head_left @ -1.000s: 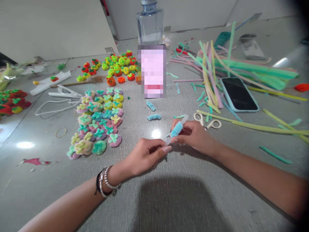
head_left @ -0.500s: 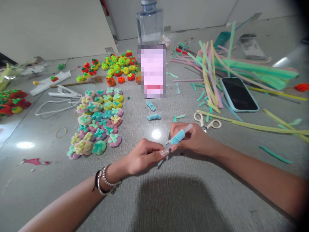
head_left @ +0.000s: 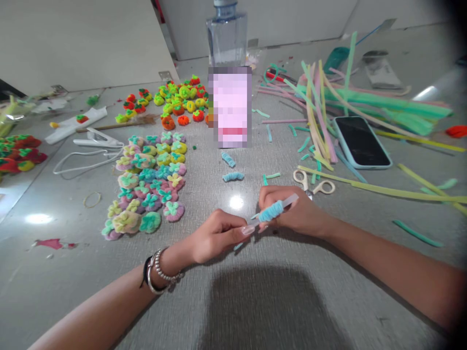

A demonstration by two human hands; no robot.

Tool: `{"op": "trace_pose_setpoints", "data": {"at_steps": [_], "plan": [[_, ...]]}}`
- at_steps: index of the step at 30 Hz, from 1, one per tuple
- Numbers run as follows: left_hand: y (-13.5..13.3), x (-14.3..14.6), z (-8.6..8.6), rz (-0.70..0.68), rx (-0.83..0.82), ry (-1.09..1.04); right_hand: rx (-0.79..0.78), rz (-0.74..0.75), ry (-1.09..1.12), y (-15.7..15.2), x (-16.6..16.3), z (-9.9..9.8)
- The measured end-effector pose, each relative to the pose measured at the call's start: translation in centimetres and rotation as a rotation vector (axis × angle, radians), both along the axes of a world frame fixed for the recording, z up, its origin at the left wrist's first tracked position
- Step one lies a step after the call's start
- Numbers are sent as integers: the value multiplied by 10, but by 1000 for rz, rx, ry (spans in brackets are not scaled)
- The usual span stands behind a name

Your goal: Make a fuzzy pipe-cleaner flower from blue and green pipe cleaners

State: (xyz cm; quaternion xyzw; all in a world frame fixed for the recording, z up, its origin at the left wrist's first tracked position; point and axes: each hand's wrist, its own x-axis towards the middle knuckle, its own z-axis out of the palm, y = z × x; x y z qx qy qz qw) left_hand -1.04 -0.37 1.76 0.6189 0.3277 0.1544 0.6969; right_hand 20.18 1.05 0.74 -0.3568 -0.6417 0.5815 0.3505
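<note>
My left hand (head_left: pixel 221 237) is closed, its thumb and finger pinching the lower end of a narrow translucent stick (head_left: pixel 291 199). A light blue pipe cleaner (head_left: pixel 270 211) is wound in a tight coil around the stick. Behind the coil, my right hand (head_left: pixel 292 211) is closed with curled fingers against the pipe cleaner; some of its fingertips are hidden. A short blue end sticks out below my left fingers. Two finished-looking blue coils (head_left: pixel 232 177) lie on the table beyond my hands. White-handled scissors (head_left: pixel 323 187) rest just past my right hand.
Rows of pastel fuzzy pieces (head_left: pixel 149 181) lie at left, with orange and green ones (head_left: pixel 182 97) behind. A propped phone (head_left: pixel 232 107) leans at a clear bottle (head_left: pixel 226 39). Another phone (head_left: pixel 361 142) and loose pipe cleaners (head_left: pixel 321 107) lie at right.
The stick and blue coil have shifted slightly up and right, tilting a little flatter. The blue end below my left fingers has moved slightly left. Both hands stay nearly in place.
</note>
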Motion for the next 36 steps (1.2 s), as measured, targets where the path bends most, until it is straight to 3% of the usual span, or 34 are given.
{"op": "trace_pose_setpoints", "data": {"at_steps": [9, 14, 36], "plan": [[-1, 5, -1, 94, 138, 80, -16, 50, -39, 1, 2, -15], [-1, 5, -2, 51, 210, 146, -8, 128, -2, -1, 4, -15], [0, 6, -3, -25, 356, 216, 61, 163, -50, -1, 4, -7]]}}
